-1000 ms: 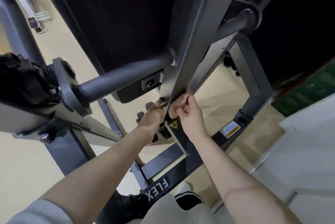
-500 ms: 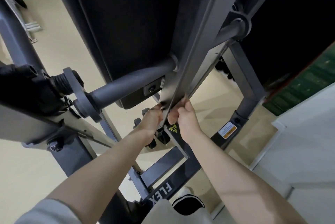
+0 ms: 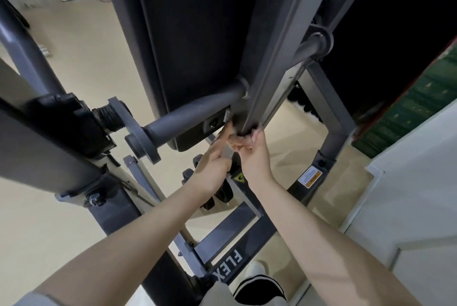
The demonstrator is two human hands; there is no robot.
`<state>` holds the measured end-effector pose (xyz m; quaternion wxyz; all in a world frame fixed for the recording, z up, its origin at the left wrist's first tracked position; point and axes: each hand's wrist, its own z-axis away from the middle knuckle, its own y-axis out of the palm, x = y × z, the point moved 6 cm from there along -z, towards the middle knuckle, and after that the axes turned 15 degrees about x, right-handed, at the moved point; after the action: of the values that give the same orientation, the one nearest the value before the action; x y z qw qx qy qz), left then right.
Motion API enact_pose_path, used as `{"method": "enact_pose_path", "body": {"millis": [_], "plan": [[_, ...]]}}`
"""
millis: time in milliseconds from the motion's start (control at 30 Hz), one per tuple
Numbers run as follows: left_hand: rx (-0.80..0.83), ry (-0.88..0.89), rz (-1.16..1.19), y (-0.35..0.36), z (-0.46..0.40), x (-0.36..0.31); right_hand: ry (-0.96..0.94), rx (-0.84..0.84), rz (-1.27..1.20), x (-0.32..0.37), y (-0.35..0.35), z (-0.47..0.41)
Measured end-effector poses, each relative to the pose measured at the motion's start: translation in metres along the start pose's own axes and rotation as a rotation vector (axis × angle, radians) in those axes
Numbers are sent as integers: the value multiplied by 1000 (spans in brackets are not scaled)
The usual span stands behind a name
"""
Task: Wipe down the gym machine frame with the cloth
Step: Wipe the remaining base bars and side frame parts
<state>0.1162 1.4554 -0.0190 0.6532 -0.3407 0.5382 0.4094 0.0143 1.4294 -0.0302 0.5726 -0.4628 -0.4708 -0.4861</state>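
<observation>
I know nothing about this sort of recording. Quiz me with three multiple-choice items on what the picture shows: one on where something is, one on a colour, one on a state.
1. Where is the triangular warning sticker?
A. On the frame just below the two hands
B. On the floor at far left
C. On the white wall

2. What colour is the rectangular label on the lower right frame post?
A. Blue and red
B. White and orange
C. Green all over

3. What is the right hand doing?
A. Hanging open at the person's side
B. Lying flat on the floor
C. Gripping the slanted grey bar, fingers curled round it

Answers: 1 A, the yellow-and-black triangle sits between the wrists, under the left hand and the right hand. 2 B, a white label with an orange band. 3 C, the fingers wrap the bar's lower end.
</observation>
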Motion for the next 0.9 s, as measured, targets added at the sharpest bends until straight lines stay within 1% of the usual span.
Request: {"method": "enact_pose_path", "body": {"millis": [67,133,200,267,300,367,433,500,567,633,700,733,767,833,867,900], "plan": [[-8,-22,19,-2,-2,3,-103,-78,69,19,-7,2],[-33,-71,17,-7,-1,4,-225,-159,73,43,-10,6],[9,-44,-53,-7,2,0,-276,-203,84,50,-6,8],[70,-9,-100,-3,7,-3,-226,-238,67,47,0,5],[85,0,-112,-2,9,-3,-193,-253,21,44,2,1],[66,-21,-114,-5,16,-1,-112,-240,-77,39,4,-3],[38,-20,-165,-8,23,-2,-95,-244,7,43,1,1],[30,59,-275,-8,29,-13,-191,-256,66,59,-6,11],[13,225,-358,-2,37,-35,-288,-232,81,85,-12,18],[13,409,-425,9,44,-58,-388,-217,152,113,-14,19],[-36,539,-475,13,50,-76,-409,-270,170,129,-14,23],[-83,580,-469,11,53,-84,-387,-281,184,130,-13,26],[-145,608,-460,7,57,-91,-361,-271,207,130,-11,28],[-254,663,-463,-1,64,-107,-344,-164,237,128,-7,27],[-272,703,-459,-2,67,-117,-374,-128,318,136,-6,30],[-265,753,-457,-2,70,-128,-429,-170,433,150,-8,35]]}}
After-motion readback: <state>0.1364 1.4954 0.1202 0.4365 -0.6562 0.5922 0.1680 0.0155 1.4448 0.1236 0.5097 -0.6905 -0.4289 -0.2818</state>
